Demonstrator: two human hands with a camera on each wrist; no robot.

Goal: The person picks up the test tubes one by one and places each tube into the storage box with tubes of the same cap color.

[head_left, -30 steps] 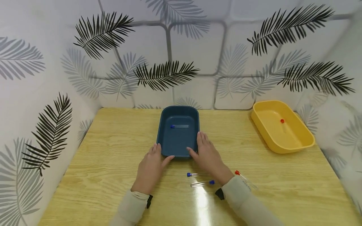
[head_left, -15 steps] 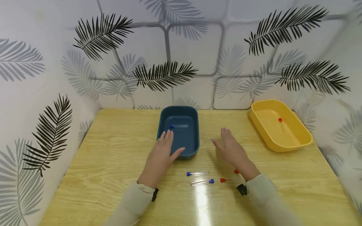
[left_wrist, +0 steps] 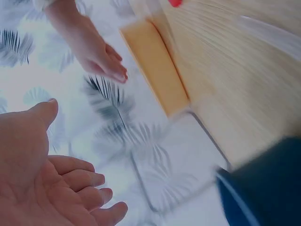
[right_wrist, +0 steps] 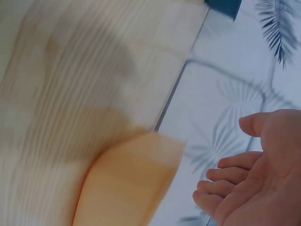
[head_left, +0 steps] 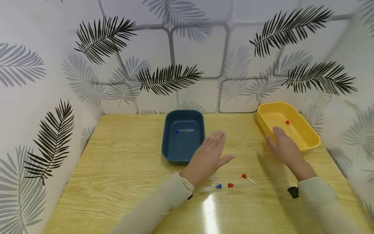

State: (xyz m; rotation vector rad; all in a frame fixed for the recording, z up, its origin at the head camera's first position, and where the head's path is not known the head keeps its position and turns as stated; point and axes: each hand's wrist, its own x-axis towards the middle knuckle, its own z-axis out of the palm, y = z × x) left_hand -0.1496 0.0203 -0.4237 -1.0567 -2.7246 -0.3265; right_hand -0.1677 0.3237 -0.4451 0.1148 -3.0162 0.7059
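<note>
My left hand [head_left: 207, 156] hovers over the table at the near right corner of the dark blue tray [head_left: 181, 148], fingers extended, holding nothing. Its empty palm shows in the left wrist view. Near the front left side of the yellow tray [head_left: 264, 123] is my right hand [head_left: 287, 154], also empty, covering part of that tray; I cannot tell whether it touches it. A blue-capped test tube [head_left: 187, 130] lies in the blue tray. Inside the yellow one lies a red-capped tube [head_left: 287, 122], its clear body barely visible.
On the wooden table [head_left: 117, 162] lie a blue-capped tube [head_left: 208, 188], a second tube [head_left: 212, 177] partly hidden by my left arm, and two red-capped tubes, one level [head_left: 230, 185] and one slanted [head_left: 253, 183]. A patterned wall [head_left: 198, 94] borders the table's back.
Both hands have left the sides of the blue tray and moved right. The right hand has reached the yellow tray; the left has crossed the blue tray's front. The trays keep their places.
</note>
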